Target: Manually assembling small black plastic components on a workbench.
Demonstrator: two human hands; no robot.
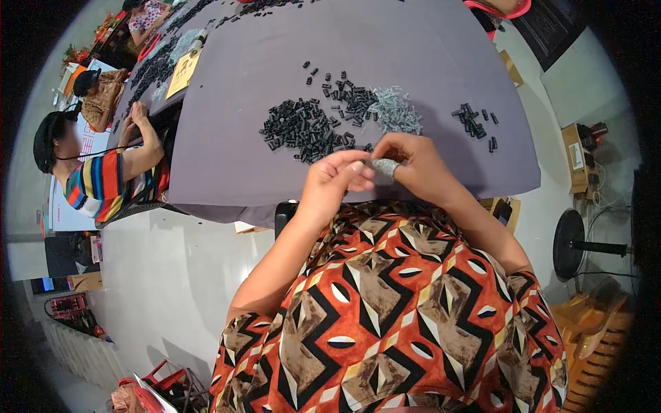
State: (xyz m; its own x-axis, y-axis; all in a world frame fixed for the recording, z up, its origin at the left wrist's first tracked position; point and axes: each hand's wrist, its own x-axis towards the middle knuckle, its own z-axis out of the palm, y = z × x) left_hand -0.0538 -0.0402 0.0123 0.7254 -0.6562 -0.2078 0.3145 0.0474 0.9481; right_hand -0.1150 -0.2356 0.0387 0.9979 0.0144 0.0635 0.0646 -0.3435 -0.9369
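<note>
My left hand [335,180] and my right hand [421,168] meet over the table's near edge. On my left, thumb and index finger are drawn together, and whatever lies between them is too small to make out. The right fingertips are pinched close by. A grey, textured piece [384,166] shows at my right thumb; I cannot tell whether it is worn or held. Just beyond my hands lies a large heap of small black cylindrical parts [299,129], with a smaller black heap [354,101] beside it. A pile of small clear-grey pieces [396,111] adjoins that one.
Loose black parts [471,122] lie apart at the right on the grey tablecloth [234,103]. A person in a striped shirt [110,175] works at the left, with others beyond. A yellow card [182,74] sits near the left edge. A black round stand [569,244] is at the right.
</note>
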